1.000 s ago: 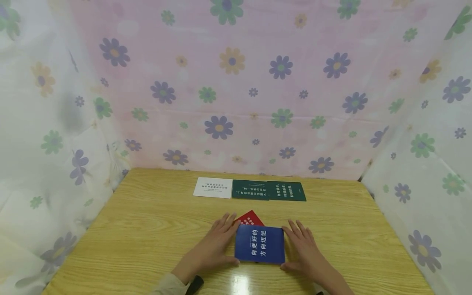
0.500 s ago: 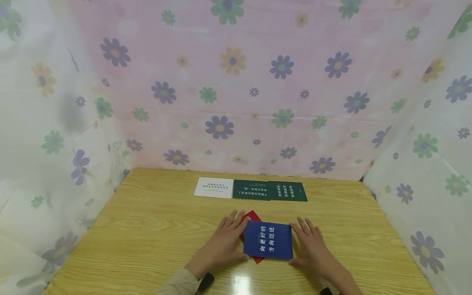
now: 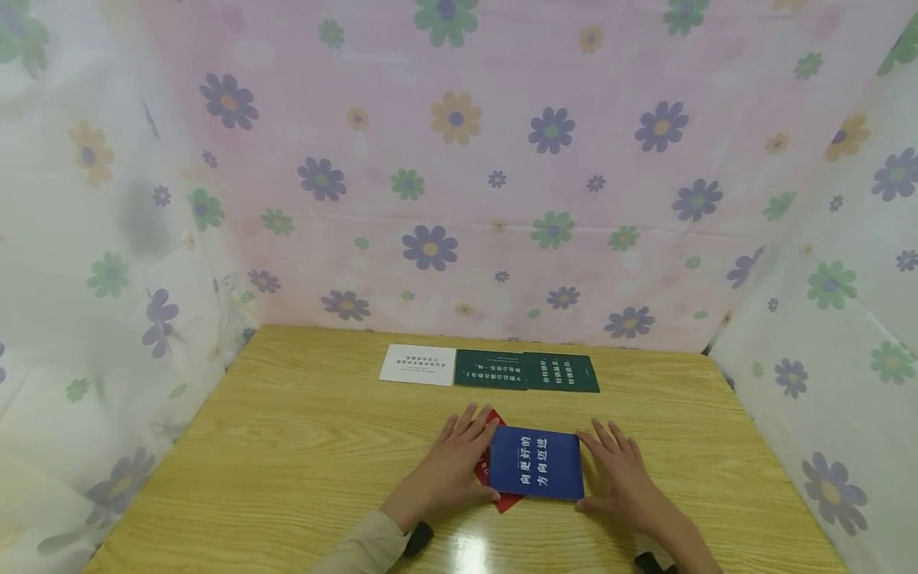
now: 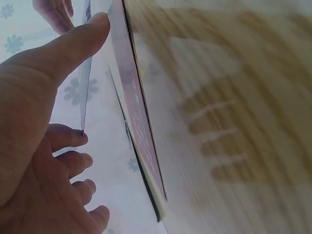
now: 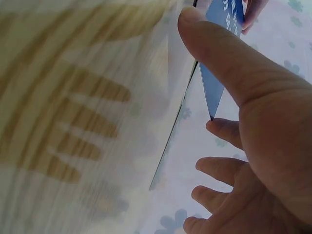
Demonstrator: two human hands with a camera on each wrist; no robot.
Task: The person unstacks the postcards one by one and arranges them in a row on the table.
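Near the desk's [image 3: 287,446] front edge, the left hand [image 3: 452,466] and right hand [image 3: 620,474] lie flat with fingers spread, touching either side of a blue card [image 3: 538,464]. The blue card overlaps a red card [image 3: 489,478]. A white card [image 3: 418,364] and two green cards [image 3: 527,371] line the back edge.

Your left hand [image 3: 448,466] and right hand [image 3: 622,477] slide the blue card [image 3: 536,463] rightward, covering more of the red card [image 3: 495,482].

Head view high, facing forward-down over the table [image 3: 287,446]; wrist views close, grazing its surface, sharing the blue card [image 3: 536,473].
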